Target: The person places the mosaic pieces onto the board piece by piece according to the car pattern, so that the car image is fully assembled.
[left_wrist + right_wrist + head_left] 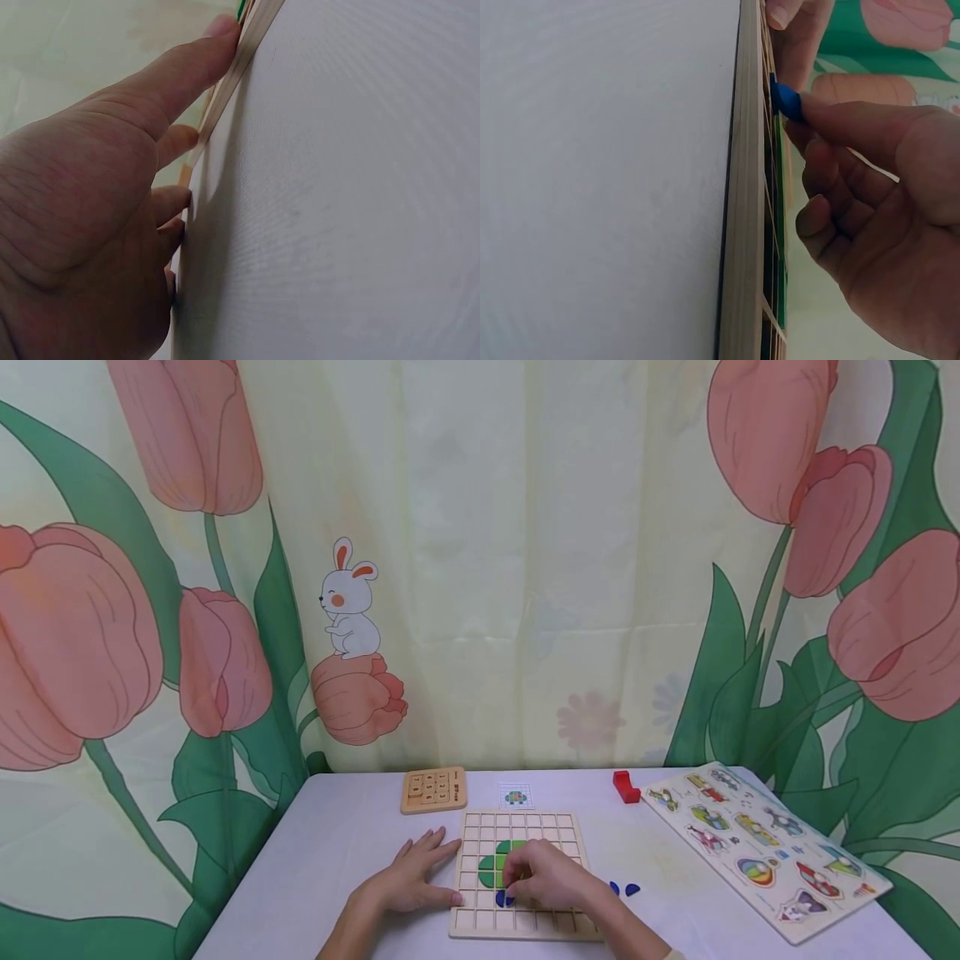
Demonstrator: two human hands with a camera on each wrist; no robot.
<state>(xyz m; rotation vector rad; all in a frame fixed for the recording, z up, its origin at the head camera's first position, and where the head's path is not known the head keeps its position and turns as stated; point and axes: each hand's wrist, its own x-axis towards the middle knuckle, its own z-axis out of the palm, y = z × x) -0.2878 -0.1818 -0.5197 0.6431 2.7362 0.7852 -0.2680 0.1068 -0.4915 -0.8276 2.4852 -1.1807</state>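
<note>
A wooden grid board (477,924) lies on the table, with green pieces (487,870) set in its middle cells. My left hand (410,875) lies along the board's left side, fingers extended, its thumb touching the edge. Over the board, my right hand (551,877) pinches a blue piece (787,102) between thumb and finger, right at the grid's surface. Blue pieces (501,899) show below the green ones in the head view. The right hand hides part of the pattern.
Two loose blue pieces (632,889) lie right of the board. Behind it are a wooden number puzzle (433,791) and a small pattern card (517,796). A red block (626,787) and a picture puzzle board (765,852) lie to the right.
</note>
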